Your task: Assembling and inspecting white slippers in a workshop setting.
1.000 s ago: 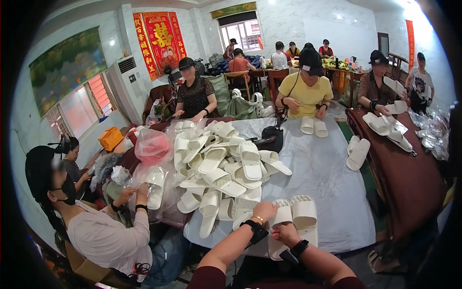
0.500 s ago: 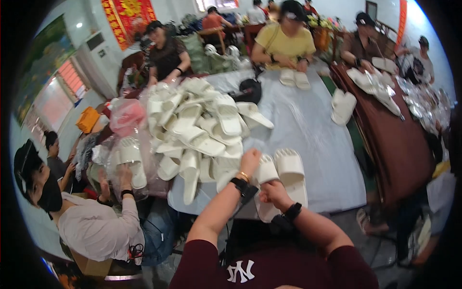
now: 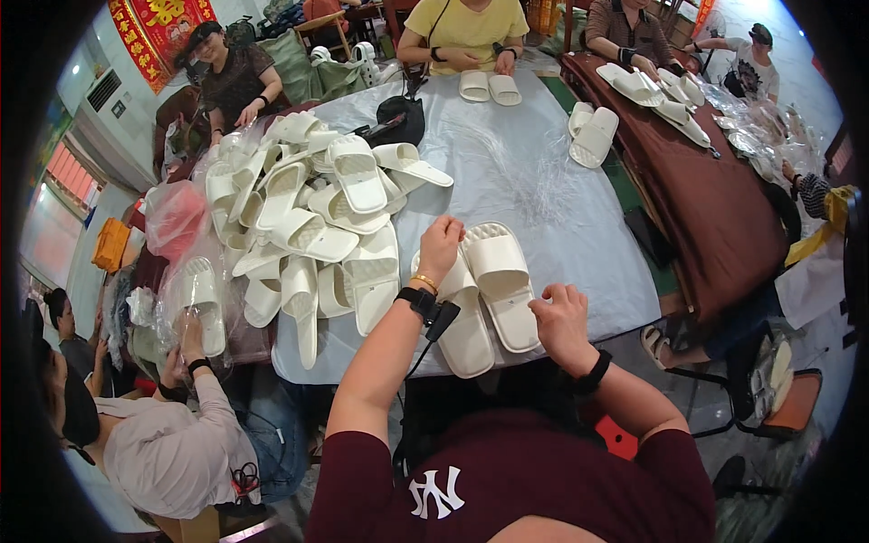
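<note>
Your left hand [image 3: 441,244] is curled, with its fingers together on the top end of one white slipper [image 3: 457,312]. Your right hand [image 3: 561,319] rests on the side of the other white slipper [image 3: 503,282], with its fingers bent and a little apart; you pinch nothing there that I can see.

A moment ago both hands were close together at the near ends of the pair. Now your left hand has moved up to the far end and your right hand has slid out to the side, so it looks like you are lining up the two slippers.

The pair lies side by side, touching, at the near edge of the grey table [image 3: 543,190]. To the left of the pair is a big pile of white slippers [image 3: 312,217]. Past the pair, at the far edge, sits another pair of slippers [image 3: 489,87] in front of a person in a yellow shirt [image 3: 463,23].
</note>
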Available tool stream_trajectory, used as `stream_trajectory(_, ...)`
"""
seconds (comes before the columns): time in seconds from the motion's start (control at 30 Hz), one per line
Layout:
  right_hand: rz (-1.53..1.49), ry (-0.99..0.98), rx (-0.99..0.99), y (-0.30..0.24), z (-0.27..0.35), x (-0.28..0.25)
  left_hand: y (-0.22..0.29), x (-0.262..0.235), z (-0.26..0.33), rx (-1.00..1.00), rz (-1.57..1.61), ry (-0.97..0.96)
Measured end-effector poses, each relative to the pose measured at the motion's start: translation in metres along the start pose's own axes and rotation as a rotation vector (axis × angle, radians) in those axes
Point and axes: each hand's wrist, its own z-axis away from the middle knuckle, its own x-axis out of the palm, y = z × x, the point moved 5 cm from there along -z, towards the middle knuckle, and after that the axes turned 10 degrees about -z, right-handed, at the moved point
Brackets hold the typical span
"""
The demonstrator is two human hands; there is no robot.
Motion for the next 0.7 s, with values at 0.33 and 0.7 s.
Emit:
stream_trajectory(0.33,-0.440,-0.184,-0.120,-0.017,0.006,0.046,-0.003,0.024,0.002,0.086,-0.235,-0.101)
stream_trajectory(0.7,-0.561,-0.316,-0.087,-0.015,-0.005,0.062,-0.003,0.027,-0.008,0.059,-0.183,-0.178)
